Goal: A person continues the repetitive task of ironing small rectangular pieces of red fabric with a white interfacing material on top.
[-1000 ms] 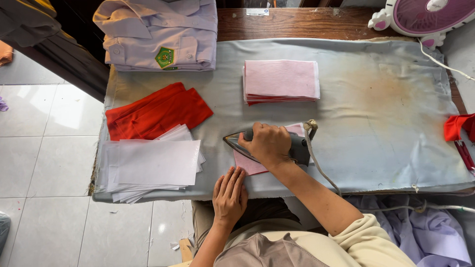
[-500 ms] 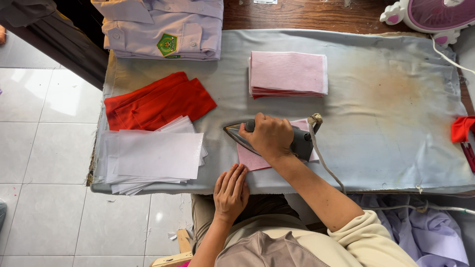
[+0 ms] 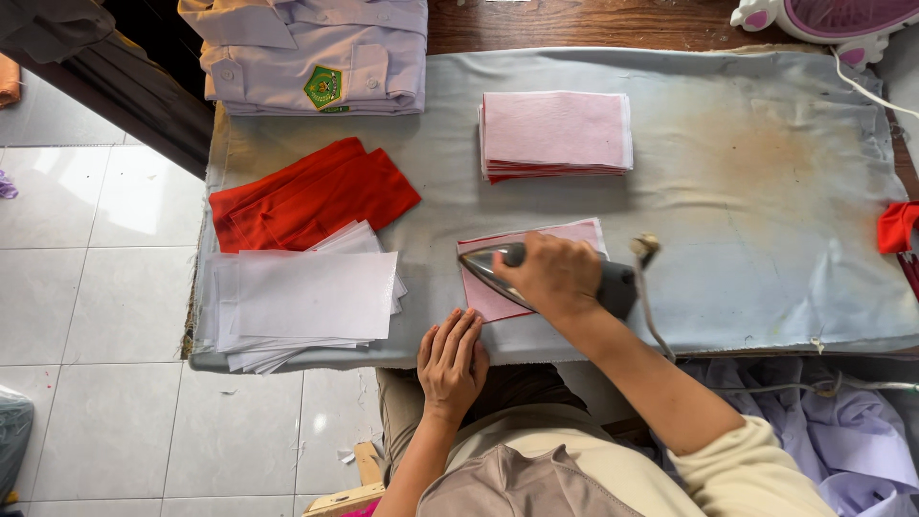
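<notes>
Your right hand (image 3: 555, 276) kept its closed grip on the iron (image 3: 565, 278), which had slid slightly left across the pink fabric piece (image 3: 574, 233) near the counter's (image 3: 766, 191) front edge, so pressing continued. Your left hand (image 3: 452, 362) stayed flat, holding nothing.

right hand (image 3: 553, 276) gripping; left hand (image 3: 452, 364) flat

Your right hand (image 3: 555, 276) is covering the iron's (image 3: 560, 280) handle and most of its body; only the tip and rear are showing. The iron is hiding part of the pink piece (image 3: 574, 235) beneath it. The fan (image 3: 823, 21) at upper right is running off the top edge. The red cloth (image 3: 898, 227) at right edge is cut off.
</notes>
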